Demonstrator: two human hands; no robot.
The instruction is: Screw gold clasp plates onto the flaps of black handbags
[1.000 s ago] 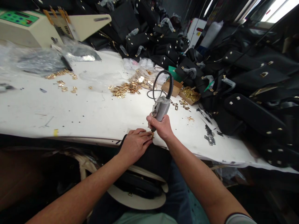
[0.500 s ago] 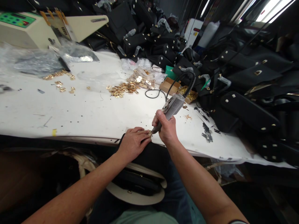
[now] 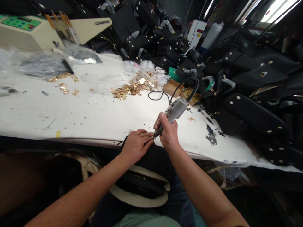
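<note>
My right hand (image 3: 169,130) is wrapped round a grey electric screwdriver (image 3: 176,109), tilted, with its tip down on a small gold fitting (image 3: 153,137). My left hand (image 3: 136,145) lies over the edge of a black handbag (image 3: 159,157). Its thumb and fingertips close in on the fitting, right beside the screwdriver tip, and cover part of it. The bag leans from my lap against the table's front edge. Lower down, its cream-edged opening (image 3: 139,204) gapes and shows a dark inside. Whatever lies under my left palm is hidden.
Gold fittings (image 3: 126,92) lie heaped on the white table (image 3: 113,116). Behind the screwdriver stand a cardboard box (image 3: 172,87) and a box of small gold pieces (image 3: 192,96). The screwdriver's cable (image 3: 195,84) arches backward. Black bags (image 3: 257,112) crowd the right; a beige machine (image 3: 28,34) stands far left.
The screwdriver tip has sunk slightly closer to the fitting, and the tool has shifted a little. My left hand keeps its place on the bag. The whole view has moved slightly.
</note>
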